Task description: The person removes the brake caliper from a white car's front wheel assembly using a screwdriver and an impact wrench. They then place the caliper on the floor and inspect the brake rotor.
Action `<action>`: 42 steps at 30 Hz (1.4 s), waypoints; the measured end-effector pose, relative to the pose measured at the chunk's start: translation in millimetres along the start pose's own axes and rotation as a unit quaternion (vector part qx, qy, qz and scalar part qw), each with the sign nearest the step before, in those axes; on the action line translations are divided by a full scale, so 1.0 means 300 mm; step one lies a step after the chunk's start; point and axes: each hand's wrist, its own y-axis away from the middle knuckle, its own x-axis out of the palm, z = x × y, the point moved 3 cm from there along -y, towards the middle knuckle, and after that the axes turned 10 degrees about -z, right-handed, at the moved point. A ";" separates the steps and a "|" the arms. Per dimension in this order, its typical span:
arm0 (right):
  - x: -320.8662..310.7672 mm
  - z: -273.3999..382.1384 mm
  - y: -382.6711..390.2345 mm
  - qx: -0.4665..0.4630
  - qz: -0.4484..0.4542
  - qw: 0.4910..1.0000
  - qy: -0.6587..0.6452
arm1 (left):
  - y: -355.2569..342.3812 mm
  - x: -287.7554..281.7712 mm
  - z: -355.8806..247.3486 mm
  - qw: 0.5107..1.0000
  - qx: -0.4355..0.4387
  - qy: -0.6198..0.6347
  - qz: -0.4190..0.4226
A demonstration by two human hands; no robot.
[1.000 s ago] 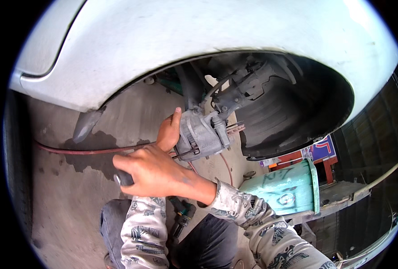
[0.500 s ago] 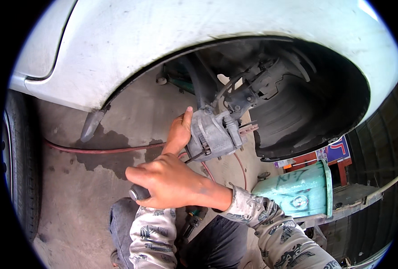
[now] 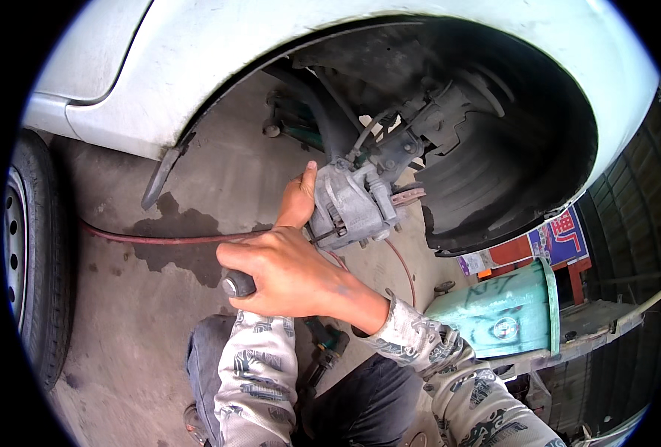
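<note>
A grey brake caliper point(image 3: 356, 205) sits in the wheel arch of a white car, with the rusty edge of a brake disc point(image 3: 409, 197) showing at its right. My left hand point(image 3: 298, 200) grips the caliper's left side, thumb up along it; its other fingers are mostly hidden behind. In front of it, my right hand point(image 3: 289, 270) is closed round the dark handle of a screwdriver point(image 3: 238, 284). The thin shaft runs right, its far end at an opening in the caliper. Part of the shaft is hidden by the right hand.
A red hose point(image 3: 166, 239) crosses the stained concrete floor. At the left stands a wheel point(image 3: 40, 261). A green jack point(image 3: 297, 123) is under the car. A teal bin point(image 3: 494, 313) stands at the right. Between my legs lies a green and black power tool point(image 3: 327, 354).
The whole view has shifted, so the caliper and both hands appear slightly higher. Both grips stay the same, and the screwdriver's end remains at the caliper.
</note>
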 end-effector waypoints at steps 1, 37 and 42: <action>-0.006 0.001 0.016 -0.002 0.000 1.000 0.003 | 0.006 0.009 -0.005 1.000 -0.007 0.021 0.013; -0.205 0.035 0.096 -0.085 -0.137 0.983 -0.089 | 0.007 -0.011 0.016 1.000 0.004 -0.013 -0.013; -0.076 0.023 0.178 -0.250 0.010 0.968 -0.010 | -0.006 0.026 0.026 1.000 0.005 -0.001 -0.013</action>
